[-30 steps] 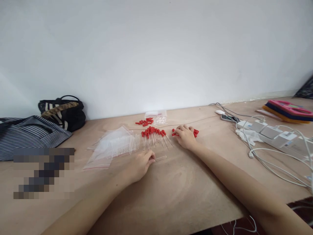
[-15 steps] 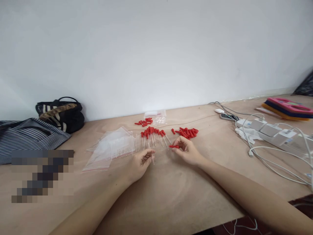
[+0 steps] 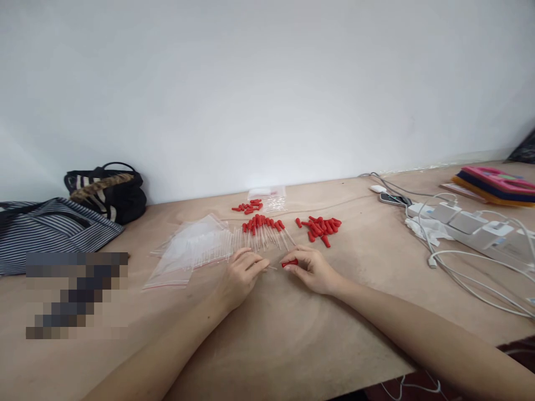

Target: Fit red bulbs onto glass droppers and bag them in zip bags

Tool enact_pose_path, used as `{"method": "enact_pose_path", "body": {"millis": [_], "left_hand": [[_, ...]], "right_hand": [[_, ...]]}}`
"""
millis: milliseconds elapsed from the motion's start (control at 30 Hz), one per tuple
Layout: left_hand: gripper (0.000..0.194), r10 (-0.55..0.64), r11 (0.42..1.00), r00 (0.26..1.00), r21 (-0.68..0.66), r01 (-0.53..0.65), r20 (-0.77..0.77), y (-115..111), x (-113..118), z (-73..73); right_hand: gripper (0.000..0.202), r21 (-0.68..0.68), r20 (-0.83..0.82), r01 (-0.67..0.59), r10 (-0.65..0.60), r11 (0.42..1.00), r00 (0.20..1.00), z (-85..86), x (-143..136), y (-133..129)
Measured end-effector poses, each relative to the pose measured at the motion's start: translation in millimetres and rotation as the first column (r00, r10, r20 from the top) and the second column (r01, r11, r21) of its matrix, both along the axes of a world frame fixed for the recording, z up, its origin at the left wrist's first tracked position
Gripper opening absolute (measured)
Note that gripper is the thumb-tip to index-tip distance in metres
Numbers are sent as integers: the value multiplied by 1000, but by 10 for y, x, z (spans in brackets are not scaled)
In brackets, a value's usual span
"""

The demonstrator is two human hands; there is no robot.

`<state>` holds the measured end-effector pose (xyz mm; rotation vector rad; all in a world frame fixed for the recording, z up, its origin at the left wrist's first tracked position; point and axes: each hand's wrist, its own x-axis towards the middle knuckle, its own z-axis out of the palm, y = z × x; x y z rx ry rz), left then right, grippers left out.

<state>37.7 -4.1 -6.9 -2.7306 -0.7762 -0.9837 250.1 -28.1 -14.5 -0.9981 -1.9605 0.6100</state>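
Between the fingertips of my left hand [image 3: 244, 274] is a thin clear tube [image 3: 271, 268], its end pointing toward my other hand. My right hand [image 3: 311, 270] pinches a red rubber bulb [image 3: 289, 263] a short gap to the right of the tube. Just beyond my hands lies a fan of clear tubes with red bulbs on their ends [image 3: 262, 223]. Bare clear tubes [image 3: 213, 245] lie left of them, partly over clear zip bags [image 3: 178, 256]. Loose red bulbs [image 3: 321, 227] form a pile behind my right hand.
A smaller group of red bulbs [image 3: 248, 206] lies farther back beside a clear bag of tubes [image 3: 273, 199]. At left are a striped bag [image 3: 54, 228] and a black bag [image 3: 121, 195]. Chargers on a power strip [image 3: 472, 223] and white cables [image 3: 472, 253] occupy the right.
My left hand has turned palm down, and its tube now points right. My right hand has moved slightly nearer me with a red bulb. Another bulb now lies at the pile's near edge.
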Motion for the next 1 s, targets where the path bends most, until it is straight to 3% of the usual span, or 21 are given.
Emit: {"method": "enact_pose_path", "body": {"millis": [167, 333, 433, 533, 633, 700, 867, 1000], "left_hand": [[13, 70, 937, 938, -346, 55, 339, 1, 6, -9], [16, 179, 751, 869, -634, 182, 461, 3, 57, -72], [16, 210, 651, 843, -714, 257, 495, -4, 87, -93], [14, 206, 610, 828, -730, 308, 521, -2, 100, -107], [11, 187, 621, 840, -724, 300, 509, 7, 95, -123], [10, 170, 657, 871, -712, 249, 461, 8, 83, -129], [21, 79, 806, 964, -585, 89, 254, -23, 67, -125], [19, 46, 909, 985, -415, 29, 169, -52, 84, -137]], "right_hand": [[17, 34, 83, 77, -80, 996, 993, -41, 6, 29], [14, 54, 197, 145, -153, 988, 968, -72, 10, 40], [10, 18, 193, 171, -171, 985, 966, -68, 3, 39], [8, -17, 183, 197, -191, 980, 965, -63, -10, 39], [8, -43, 161, 215, -205, 976, 965, -60, -20, 42], [7, -57, 138, 215, -206, 975, 969, -60, -24, 43], [6, -32, 115, 192, -188, 981, 975, -56, -35, 21], [6, 31, 121, 134, -137, 991, 983, -55, -55, -19]]}}
